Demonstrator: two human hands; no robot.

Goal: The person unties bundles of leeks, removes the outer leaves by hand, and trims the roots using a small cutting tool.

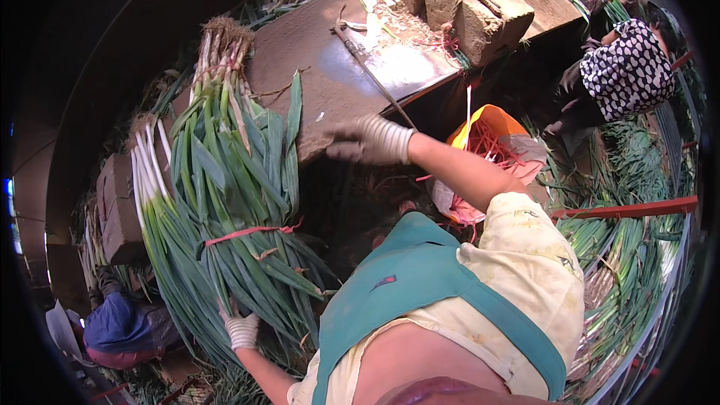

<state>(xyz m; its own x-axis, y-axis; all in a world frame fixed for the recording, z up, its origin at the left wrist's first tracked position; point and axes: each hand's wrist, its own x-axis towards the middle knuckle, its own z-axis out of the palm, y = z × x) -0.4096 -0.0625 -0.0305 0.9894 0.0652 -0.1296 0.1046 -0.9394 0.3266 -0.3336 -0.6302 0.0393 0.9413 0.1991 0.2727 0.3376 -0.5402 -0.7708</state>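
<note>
A large bundle of green onions (pixel 225 124), probably Welsh onions, lies before me with its roots at the far end. One red tie (pixel 253 232) circles the leaves and another red tie (pixel 216 69) circles the stalks near the roots. Loose green onions (pixel 149 180) with white stalks lie along its left side. My left hand (pixel 242 329), in a pale-cuffed glove, touches the leaf ends; its fingers are partly hidden among them. Blurred by motion, my gloved right hand (pixel 368 139) hovers by the board's near edge, fingers apart, with nothing visible in it.
Dirty board (pixel 304 50) ahead carries a thin metal rod (pixel 371 73) and a roped block (pixel 472 14). A sack of red strips (pixel 492 149) stands below my right forearm. People sit at right (pixel 627 73) and lower left (pixel 121 323). Onion heaps (pixel 630 259) lie beyond a red bar (pixel 630 208).
</note>
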